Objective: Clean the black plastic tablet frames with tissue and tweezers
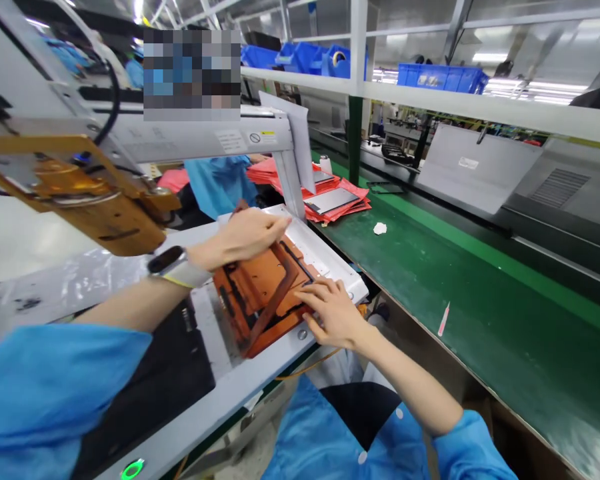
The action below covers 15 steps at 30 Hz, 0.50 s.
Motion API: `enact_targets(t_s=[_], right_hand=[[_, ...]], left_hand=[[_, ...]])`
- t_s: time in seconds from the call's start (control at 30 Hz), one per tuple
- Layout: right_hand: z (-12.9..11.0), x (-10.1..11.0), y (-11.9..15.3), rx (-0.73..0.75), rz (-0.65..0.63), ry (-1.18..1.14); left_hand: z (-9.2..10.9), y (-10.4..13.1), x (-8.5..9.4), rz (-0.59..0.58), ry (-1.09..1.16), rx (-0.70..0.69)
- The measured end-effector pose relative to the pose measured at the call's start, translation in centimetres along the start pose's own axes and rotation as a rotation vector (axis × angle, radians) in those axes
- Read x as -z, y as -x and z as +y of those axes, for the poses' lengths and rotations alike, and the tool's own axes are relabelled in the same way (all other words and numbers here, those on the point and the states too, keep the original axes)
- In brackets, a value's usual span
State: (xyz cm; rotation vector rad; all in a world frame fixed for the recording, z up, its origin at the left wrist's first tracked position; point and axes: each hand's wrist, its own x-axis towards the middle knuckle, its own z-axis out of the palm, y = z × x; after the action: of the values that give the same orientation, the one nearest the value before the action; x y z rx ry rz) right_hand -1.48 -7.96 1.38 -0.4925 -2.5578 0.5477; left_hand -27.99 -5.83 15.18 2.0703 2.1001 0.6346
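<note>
An orange-brown fixture plate (260,293) with a raised frame lies on the white machine bed (330,260) in front of me. My left hand (250,233) rests on the fixture's far edge, fingers curled over it, a watch on the wrist. My right hand (333,310) presses on the fixture's near right corner with fingers spread flat. A yellow-brown screwdriver head (95,200) hangs on the machine arm to the left, above the bed.
A green conveyor belt (480,300) runs along the right. On it lie a stack of red sleeves with a grey panel (330,197), a white scrap (379,229) and a small pink stick (443,319). A co-worker in blue (220,183) sits beyond. Blue bins (440,77) line the shelf.
</note>
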Motion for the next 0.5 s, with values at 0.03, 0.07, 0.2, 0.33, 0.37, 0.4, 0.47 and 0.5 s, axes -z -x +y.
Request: enact_targets(t_s=[0.03,0.07,0.2,0.33,0.37,0.4,0.47,0.5], right_hand=[[-0.2,0.0,-1.0,0.061,-0.064,0.033],[-0.4,0.1,-1.9,0.107,-0.123,0.067],[0.0,0.5,-5.0,0.186,-0.298,0.173],[0.5,1.3,-7.1,0.176,-0.381,0.222],[0.5,1.6,-7.1,0.173,-0.386,0.230],[0.4,2.0,-6.8,0.170,-0.381,0.235],[0.1,3.3,-5.4,0.163,-0.351,0.240],[-0.2,4.0,-4.3,0.154,-0.331,0.240]], left_hand=[[0.3,0.8,1.2,0.025,0.042,0.044],[0.7,1.7,2.3,0.050,0.092,0.082],[2.3,4.4,4.2,0.191,0.258,0.175],[2.8,5.4,3.8,0.346,0.318,0.200],[2.7,5.5,3.7,0.370,0.329,0.203],[2.6,5.6,3.6,0.392,0.337,0.205],[2.5,5.7,3.5,0.426,0.340,0.212],[2.5,5.8,3.5,0.442,0.339,0.214]])
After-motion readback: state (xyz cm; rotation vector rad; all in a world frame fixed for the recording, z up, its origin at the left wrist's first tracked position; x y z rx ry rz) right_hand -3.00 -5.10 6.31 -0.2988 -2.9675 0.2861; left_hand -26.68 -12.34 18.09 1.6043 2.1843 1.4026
